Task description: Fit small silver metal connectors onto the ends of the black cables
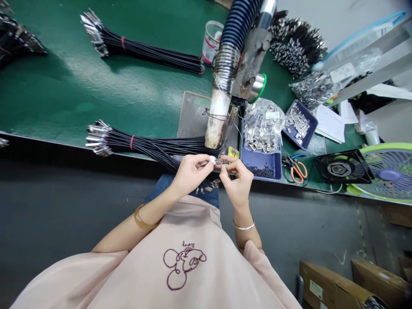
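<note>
My left hand [192, 173] is closed in a pinch on a small white piece [213, 159], its exact kind too small to tell. Close beside it, my right hand [238, 180] has thumb and fingers pinched on a thin pale wire [220, 162]. Both hands meet at the bench edge, just below the tip of a metal arm and a taped white nozzle [215, 124]. A banded bundle of black cables [151, 143] with metal ends runs from the left to behind my left hand. More metal ends hang under my fingers.
Another cable bundle [154, 53] lies farther back. Right of my hands stand a purple tray [277, 165] with bagged metal parts, a smaller purple bin [311, 133], orange-handled pliers [298, 171] and a black fan [343, 168]. A ribbed hose [241, 25] comes down overhead. Cardboard boxes [325, 279] stand below.
</note>
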Demonstrator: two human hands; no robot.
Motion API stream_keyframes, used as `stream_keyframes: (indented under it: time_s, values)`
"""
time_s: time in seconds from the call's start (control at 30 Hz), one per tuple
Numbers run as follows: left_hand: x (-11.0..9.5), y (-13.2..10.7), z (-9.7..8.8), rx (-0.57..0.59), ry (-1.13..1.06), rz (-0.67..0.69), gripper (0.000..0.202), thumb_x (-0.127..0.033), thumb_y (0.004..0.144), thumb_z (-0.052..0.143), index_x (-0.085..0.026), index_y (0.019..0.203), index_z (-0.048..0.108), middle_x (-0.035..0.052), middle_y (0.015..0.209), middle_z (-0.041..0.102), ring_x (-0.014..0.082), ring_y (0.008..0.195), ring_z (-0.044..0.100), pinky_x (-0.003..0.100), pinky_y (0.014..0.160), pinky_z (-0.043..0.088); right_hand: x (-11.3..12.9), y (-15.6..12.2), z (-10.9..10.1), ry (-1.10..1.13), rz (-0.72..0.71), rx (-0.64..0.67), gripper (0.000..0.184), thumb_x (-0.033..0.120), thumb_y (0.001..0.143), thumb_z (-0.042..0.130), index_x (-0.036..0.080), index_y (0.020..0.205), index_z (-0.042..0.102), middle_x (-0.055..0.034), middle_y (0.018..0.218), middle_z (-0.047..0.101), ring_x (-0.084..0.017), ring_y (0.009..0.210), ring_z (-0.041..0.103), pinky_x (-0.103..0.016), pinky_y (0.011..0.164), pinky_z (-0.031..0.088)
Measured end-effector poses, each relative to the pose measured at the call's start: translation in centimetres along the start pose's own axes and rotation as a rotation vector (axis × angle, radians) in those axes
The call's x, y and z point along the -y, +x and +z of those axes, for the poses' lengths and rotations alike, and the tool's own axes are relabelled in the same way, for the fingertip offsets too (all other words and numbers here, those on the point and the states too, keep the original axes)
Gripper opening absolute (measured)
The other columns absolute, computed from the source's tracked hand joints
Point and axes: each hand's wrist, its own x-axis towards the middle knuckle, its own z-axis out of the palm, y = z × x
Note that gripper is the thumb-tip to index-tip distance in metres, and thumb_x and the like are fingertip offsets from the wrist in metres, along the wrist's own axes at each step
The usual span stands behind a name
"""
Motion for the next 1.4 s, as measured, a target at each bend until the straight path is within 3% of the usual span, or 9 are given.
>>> stream_keyframes:
  time_s: [0.17, 0.4, 0.67, 0.87, 1.4]
  values:
    - [0.05, 0.08, 0.07, -0.004, -0.044, 0.009, 0.022, -0.026, 0.081, 0.061, -0.009, 0.069, 0.071, 0.0005, 0.058, 0.059, 0.0076, 0.052, 0.043, 0.02, 0.051, 0.033, -0.22, 0.24, -0.15, 0.061, 0.066, 0.029, 0.013, 0.017, 0.084, 0.062, 0.022, 0.075, 0.055, -0.006, 0.108, 0.077, -0.018, 0.085, 0.077, -0.029, 0.074, 0.064]
    - [0.31, 0.0, 0.28, -0.014, -0.094, -0.014, 0.018, -0.022, 0.081, 0.063, -0.012, 0.077, 0.078, 0.0042, 0.072, 0.074, 0.013, 0.064, 0.063, 0.021, 0.061, 0.047, -0.08, 0.43, -0.16, -0.011, -0.002, 0.013, 0.01, 0.016, 0.084, 0.063, 0.021, 0.076, 0.059, -0.0065, 0.106, 0.078, -0.017, 0.082, 0.077, -0.028, 0.071, 0.064]
    - [0.12, -0.03, 0.46, -0.036, -0.091, -0.013, 0.017, -0.018, 0.081, 0.063, -0.013, 0.082, 0.079, 0.0033, 0.076, 0.076, 0.0135, 0.069, 0.068, 0.02, 0.065, 0.052, 0.12, 0.61, -0.15, -0.061, -0.092, -0.006, 0.013, 0.011, 0.084, 0.063, 0.022, 0.077, 0.062, -0.0043, 0.106, 0.077, -0.016, 0.085, 0.076, -0.028, 0.073, 0.062]
    - [-0.21, 0.04, 0.54, -0.062, -0.073, -0.028, 0.016, -0.019, 0.077, 0.064, -0.012, 0.08, 0.079, 0.0034, 0.074, 0.075, 0.0142, 0.068, 0.067, 0.02, 0.062, 0.053, 0.68, 0.65, -0.4, -0.133, -0.185, -0.02, 0.017, 0.008, 0.083, 0.062, 0.023, 0.075, 0.059, -0.0042, 0.099, 0.078, -0.02, 0.098, 0.075, -0.035, 0.086, 0.062]
    - [0.16, 0.07, 0.56, -0.067, -0.094, -0.046, 0.014, -0.02, 0.075, 0.065, -0.012, 0.077, 0.076, 0.0016, 0.069, 0.067, 0.0105, 0.061, 0.056, 0.019, 0.057, 0.045, 0.61, 0.61, -0.42, -0.168, -0.199, -0.015, 0.014, 0.011, 0.086, 0.063, 0.022, 0.078, 0.063, -0.0043, 0.1, 0.078, -0.019, 0.094, 0.075, -0.033, 0.082, 0.062]
